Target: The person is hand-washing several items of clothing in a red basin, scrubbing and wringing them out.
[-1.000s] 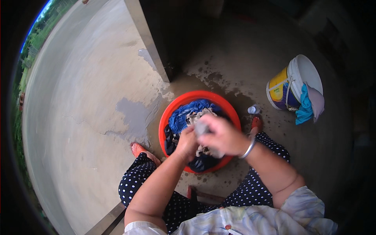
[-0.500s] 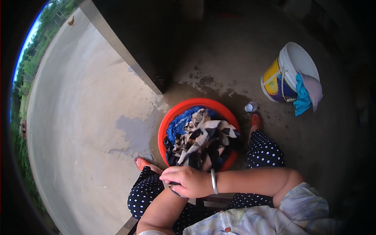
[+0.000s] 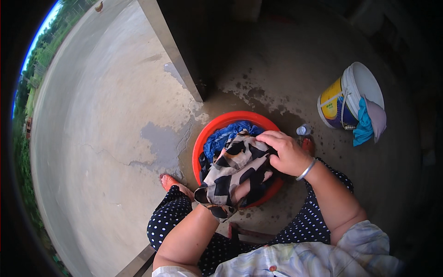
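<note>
A cream, black and brown patterned cloth (image 3: 235, 171) lies over the basin and covers my left hand and wrist. My left forearm (image 3: 189, 235) runs up into the cloth's near end. The fingers of that hand are hidden, so I cannot tell whether they grip. At the cloth's right edge is my right hand (image 3: 290, 153), thumb apart from the stretched fingers, the fingertips against the fabric. A silver bangle (image 3: 306, 169) circles the right wrist. Beneath sits a red round basin (image 3: 199, 152), with a crumpled blue cloth (image 3: 221, 141) along its far left side.
A white bucket (image 3: 353, 99) with a yellow and blue label stands at the right, turquoise cloth (image 3: 363, 124) hanging over its rim. Nearby is a small clear container (image 3: 303, 130). My feet (image 3: 170, 181) flank the basin. A post (image 3: 177, 60) rises beyond it from concrete floor; wet patches mark the ground.
My right hand has left the left wrist and moved right to the cloth's edge. The patterned cloth now spreads over my left hand, flatter than before. The view has shifted a little.
</note>
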### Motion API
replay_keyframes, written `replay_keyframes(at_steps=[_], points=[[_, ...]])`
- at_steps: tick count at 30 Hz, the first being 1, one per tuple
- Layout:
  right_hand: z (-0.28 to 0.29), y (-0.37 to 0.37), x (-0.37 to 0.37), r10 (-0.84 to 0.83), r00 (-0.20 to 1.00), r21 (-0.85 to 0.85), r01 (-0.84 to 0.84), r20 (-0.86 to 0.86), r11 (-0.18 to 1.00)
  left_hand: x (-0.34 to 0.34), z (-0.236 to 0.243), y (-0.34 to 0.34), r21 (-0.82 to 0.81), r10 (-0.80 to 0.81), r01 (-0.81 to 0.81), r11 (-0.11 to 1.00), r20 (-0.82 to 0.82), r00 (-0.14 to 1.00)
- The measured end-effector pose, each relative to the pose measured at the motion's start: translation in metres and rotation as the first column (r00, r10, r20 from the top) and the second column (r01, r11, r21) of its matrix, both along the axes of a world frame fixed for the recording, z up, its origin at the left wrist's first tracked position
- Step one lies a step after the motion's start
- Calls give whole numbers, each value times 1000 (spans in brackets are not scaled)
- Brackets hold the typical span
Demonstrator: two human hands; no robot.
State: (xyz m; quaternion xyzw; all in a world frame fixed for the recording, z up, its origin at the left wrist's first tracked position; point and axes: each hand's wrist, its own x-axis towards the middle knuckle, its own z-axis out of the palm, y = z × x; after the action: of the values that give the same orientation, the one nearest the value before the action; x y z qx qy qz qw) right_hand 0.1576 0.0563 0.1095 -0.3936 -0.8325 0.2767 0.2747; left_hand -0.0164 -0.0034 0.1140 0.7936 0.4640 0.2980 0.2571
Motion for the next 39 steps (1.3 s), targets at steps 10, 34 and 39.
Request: replay_keyframes(at_steps=[10,34,39], points=[[24,34,44,-98,875,-713,-317,-474,625,9,-13,-20,-252,841,909,332,515,-164],[12,-60,-34,136,850,-479,-411,-510,775,-4,-66,14,-907,880,183,380,415,233],[25,-37,-36,-46,866,-626,-323,-498,710,6,-106,-2,-472,254,-299,829,-158,954]])
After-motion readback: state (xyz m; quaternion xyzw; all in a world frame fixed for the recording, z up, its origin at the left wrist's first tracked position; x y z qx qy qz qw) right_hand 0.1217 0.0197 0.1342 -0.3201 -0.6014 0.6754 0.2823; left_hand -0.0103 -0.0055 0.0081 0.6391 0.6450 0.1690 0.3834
